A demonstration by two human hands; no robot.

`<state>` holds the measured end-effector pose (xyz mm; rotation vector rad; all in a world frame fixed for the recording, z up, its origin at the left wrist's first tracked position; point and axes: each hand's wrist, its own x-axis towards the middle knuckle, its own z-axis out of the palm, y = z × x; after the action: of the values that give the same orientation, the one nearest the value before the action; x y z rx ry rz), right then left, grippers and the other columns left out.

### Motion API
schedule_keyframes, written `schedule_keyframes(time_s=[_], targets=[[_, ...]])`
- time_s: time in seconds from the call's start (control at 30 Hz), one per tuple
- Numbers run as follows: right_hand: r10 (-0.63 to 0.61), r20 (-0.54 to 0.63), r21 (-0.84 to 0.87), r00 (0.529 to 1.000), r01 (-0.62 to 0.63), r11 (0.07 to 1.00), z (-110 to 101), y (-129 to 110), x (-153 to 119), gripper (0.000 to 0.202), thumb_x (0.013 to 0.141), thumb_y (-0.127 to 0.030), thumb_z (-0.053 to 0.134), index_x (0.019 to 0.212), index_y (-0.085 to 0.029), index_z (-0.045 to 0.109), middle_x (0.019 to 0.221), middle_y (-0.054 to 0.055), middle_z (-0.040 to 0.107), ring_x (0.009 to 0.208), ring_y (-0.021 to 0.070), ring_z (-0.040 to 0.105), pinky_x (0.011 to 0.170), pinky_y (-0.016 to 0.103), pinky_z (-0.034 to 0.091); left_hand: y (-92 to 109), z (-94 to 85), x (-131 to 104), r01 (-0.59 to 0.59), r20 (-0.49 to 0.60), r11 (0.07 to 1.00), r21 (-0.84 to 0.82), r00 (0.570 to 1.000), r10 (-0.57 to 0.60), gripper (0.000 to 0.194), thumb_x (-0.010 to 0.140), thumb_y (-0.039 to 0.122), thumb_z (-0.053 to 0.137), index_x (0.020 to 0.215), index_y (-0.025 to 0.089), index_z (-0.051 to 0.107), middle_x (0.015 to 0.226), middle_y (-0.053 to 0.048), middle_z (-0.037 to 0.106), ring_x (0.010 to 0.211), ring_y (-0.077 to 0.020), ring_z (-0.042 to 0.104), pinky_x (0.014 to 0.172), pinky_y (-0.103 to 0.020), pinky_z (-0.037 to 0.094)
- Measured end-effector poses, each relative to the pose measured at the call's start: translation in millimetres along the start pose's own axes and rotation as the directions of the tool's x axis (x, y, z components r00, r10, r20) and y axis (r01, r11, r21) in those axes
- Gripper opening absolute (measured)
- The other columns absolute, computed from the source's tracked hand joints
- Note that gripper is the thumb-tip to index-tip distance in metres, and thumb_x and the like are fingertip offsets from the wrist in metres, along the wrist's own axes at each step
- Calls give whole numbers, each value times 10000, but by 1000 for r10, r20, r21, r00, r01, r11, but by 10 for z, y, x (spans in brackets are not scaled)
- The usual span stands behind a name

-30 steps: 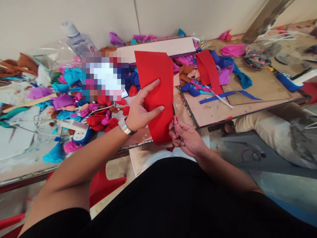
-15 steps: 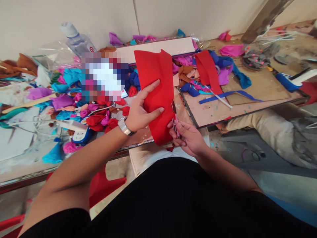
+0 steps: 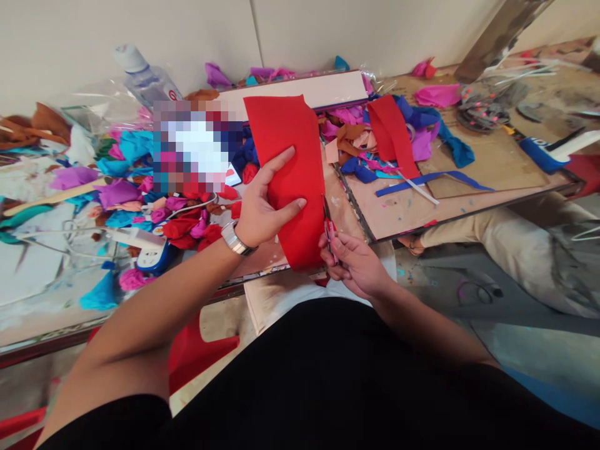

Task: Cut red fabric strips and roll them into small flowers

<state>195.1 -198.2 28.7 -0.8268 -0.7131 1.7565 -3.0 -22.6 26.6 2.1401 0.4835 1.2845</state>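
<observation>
A long red crepe paper sheet [image 3: 288, 134] hangs over the table's front edge, tilted. My left hand [image 3: 260, 212] grips its left side, with the thumb and forefinger lying on top and the other fingers hidden behind. A silver watch is on that wrist. In my right hand [image 3: 354, 259] is a small pair of scissors [image 3: 329, 230], its handles wrapped by my fingers. The blades point up and away from me, with their tips at the sheet's lower right edge.
Crumpled coloured paper pieces [image 3: 117, 192] cover the left table around a pixelated bright screen [image 3: 199, 147]. Behind them stands a bottle [image 3: 150, 78]. Near a blue-and-white power strip [image 3: 154, 255] runs a white cable. Another red strip [image 3: 391, 134] lies right. A person's leg [image 3: 497, 244] shows under the right table.
The red sheet has shifted left and its top edge lies flatter. My left hand has moved slightly left and up with it. The scissors have tilted a little, their tips slightly further left.
</observation>
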Motion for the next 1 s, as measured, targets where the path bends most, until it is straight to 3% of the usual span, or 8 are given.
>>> schedule_keyframes(time_s=[0.37,0.63,0.83,1.0], targets=[[11,-2,13,1000,-11,1000,-8,26,-1,404,917,-554,834,1002,-204,650,676,-100,548,396,5,242,423,205,186,-8,-10,10,-15,1,1000,-11,1000,15,895,884,619,846,1653,346,479,1715,-63,504,1631,-412,423,1396,-650,291],[23,6,18,1000,-23,1000,25,-39,-32,406,936,-558,807,1049,-189,683,704,-82,557,406,11,256,435,225,183,106,19,15,18,-54,998,-64,998,-22,842,864,689,830,1580,343,555,1662,-73,557,1626,-436,423,1374,-689,320],[41,28,-17,999,-41,999,7,7,-84,417,950,-562,788,1053,-167,699,683,-70,554,421,8,274,462,220,148,80,-10,15,77,-146,992,-100,985,-91,731,861,622,866,1477,303,635,1554,-90,645,1566,-401,518,1362,-650,389],[42,54,1,998,-42,999,21,-18,-84,437,954,-572,778,1064,-157,702,687,-60,580,417,8,286,467,225,154,52,-1,11,87,-142,993,-75,985,-97,702,830,593,905,1432,313,674,1498,-68,692,1505,-381,588,1335,-640,441]])
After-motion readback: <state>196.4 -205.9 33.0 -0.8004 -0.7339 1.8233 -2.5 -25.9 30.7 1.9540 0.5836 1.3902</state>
